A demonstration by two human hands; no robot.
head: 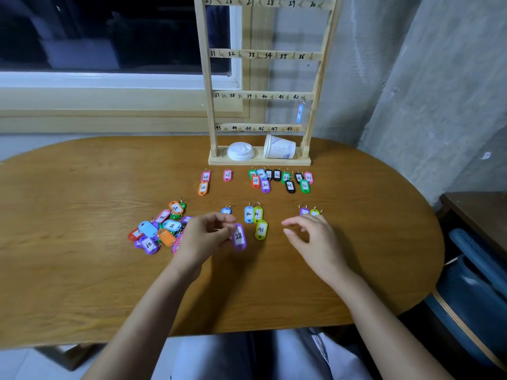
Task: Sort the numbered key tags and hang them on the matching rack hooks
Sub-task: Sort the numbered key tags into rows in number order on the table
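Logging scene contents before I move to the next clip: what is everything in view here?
Pale wooden key rack: one, light wood, upright at the table's far edge, hooks numbered.
Blue key tag: one, hanging at hook 42.
White plastic lid: one, on the rack's base.
White paper cup: one, on its side, right of the lid.
Sorted key tags: about fourteen, mixed colours, in a row before the rack.
Nearer key tags: six; blue, green, purple; by the hands.
Heap of unsorted tags: count unclear, mixed colours, left of the left hand.
Purple key tag numbered 28: one, in the left hand.
Oval brown wooden table: one.
Left hand: fingers pinch the purple tag.
Right hand: fingers relaxed, holding nothing.
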